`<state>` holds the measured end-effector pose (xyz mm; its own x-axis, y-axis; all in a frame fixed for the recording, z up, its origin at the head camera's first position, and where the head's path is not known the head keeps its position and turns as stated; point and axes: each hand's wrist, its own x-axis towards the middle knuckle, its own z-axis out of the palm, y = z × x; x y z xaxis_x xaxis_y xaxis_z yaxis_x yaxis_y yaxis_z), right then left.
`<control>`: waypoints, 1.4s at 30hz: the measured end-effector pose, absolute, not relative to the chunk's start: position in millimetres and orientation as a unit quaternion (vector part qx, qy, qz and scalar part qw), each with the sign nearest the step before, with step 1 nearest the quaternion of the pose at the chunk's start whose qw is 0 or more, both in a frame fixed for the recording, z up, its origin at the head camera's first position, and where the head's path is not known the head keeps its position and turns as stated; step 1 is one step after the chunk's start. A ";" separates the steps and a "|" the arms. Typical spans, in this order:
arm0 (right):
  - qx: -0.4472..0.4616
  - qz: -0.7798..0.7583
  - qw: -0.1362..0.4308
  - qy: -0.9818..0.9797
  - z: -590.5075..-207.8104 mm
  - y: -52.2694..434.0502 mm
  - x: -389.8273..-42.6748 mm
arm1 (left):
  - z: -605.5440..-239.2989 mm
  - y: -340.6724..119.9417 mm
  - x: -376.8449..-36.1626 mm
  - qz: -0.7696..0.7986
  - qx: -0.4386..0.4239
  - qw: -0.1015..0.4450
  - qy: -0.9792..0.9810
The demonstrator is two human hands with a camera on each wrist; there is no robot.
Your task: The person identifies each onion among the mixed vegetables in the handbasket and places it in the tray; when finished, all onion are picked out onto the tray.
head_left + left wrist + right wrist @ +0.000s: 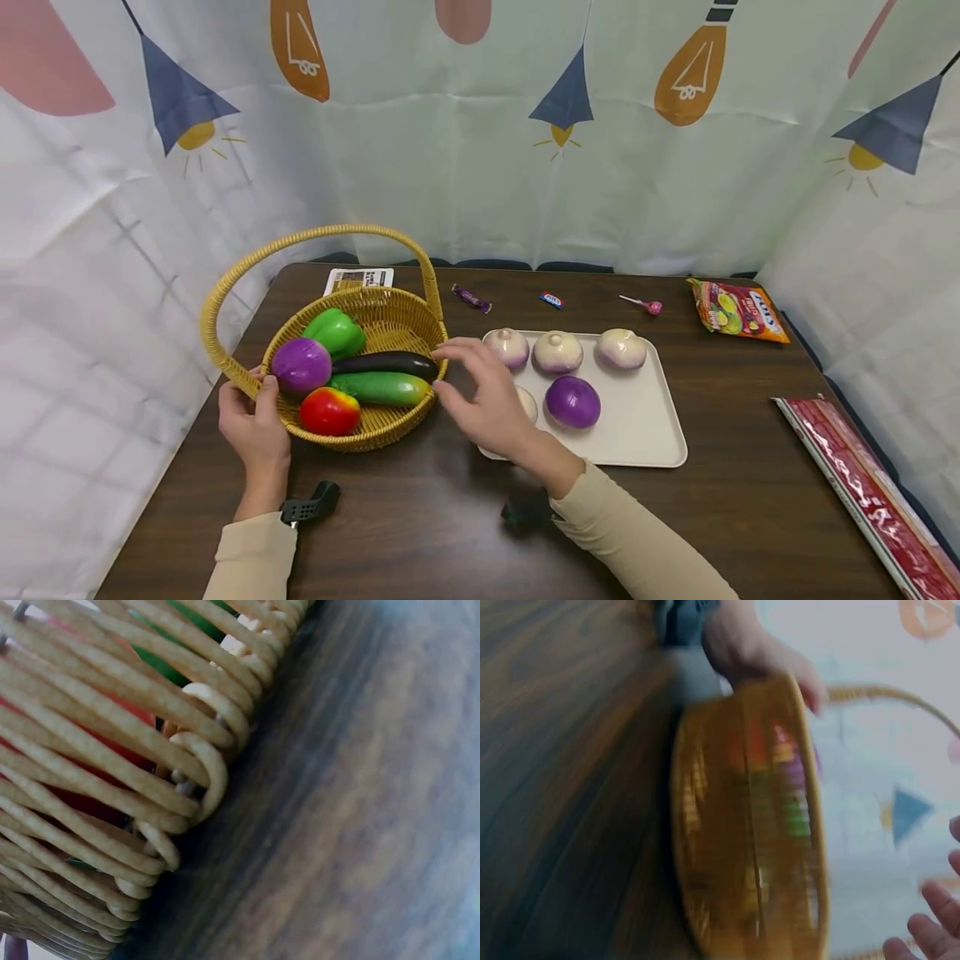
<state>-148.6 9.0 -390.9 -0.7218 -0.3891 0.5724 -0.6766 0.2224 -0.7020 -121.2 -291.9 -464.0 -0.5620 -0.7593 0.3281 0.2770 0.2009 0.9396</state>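
A woven yellow basket (390, 321) with a tall handle stands on the left of the dark wooden table (420, 517). It holds a green pepper (335, 332), a purple onion (301, 365), an eggplant (386, 362), a cucumber (381, 388) and a red-yellow fruit (328, 411). My left hand (253, 414) grips the basket's left rim, thumb over the edge. My right hand (472, 382) hovers with relaxed, spread fingers between the basket and a beige tray (645, 417). The left wrist view shows only basket weave (112, 750). The blurred right wrist view shows the basket (750, 825) and my right fingertips (930, 922).
The tray carries three pale onions (557, 351), a purple onion (572, 402), and another pale one half hidden by my hand. Behind lie a card (358, 279), wrapped candies (471, 297), a lollipop (643, 304) and a candy bag (737, 310). A red roll (862, 483) lies along the right edge.
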 end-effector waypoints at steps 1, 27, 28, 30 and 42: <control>0.356 0.512 0.122 -0.772 -389.6 -2.5 -148.8 | -464.7 -291.5 -121.1 -0.603 0.183 0.432 -0.645; 0.254 0.545 -0.197 -0.774 -406.0 -152.4 -191.2 | -467.1 -294.4 -121.8 -0.591 0.123 0.484 -0.634; 0.266 0.537 -0.193 -0.777 -406.5 -154.7 -192.0 | -466.7 -294.6 -121.4 -0.591 0.123 0.484 -0.634; 0.284 0.512 -0.176 -0.791 -407.9 -159.6 -193.0 | -466.2 -294.8 -120.8 -0.589 0.123 0.485 -0.634; 0.282 0.417 -0.095 -0.859 -411.1 -172.7 -189.6 | -466.4 -293.0 -121.7 -0.590 0.123 0.488 -0.631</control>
<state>-189.6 -172.7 -411.1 -0.8232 -0.5632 0.0720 -0.4047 0.4930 -0.7702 -121.7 -293.0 -466.4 -0.4929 -0.7317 0.4708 0.4200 0.2738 0.8652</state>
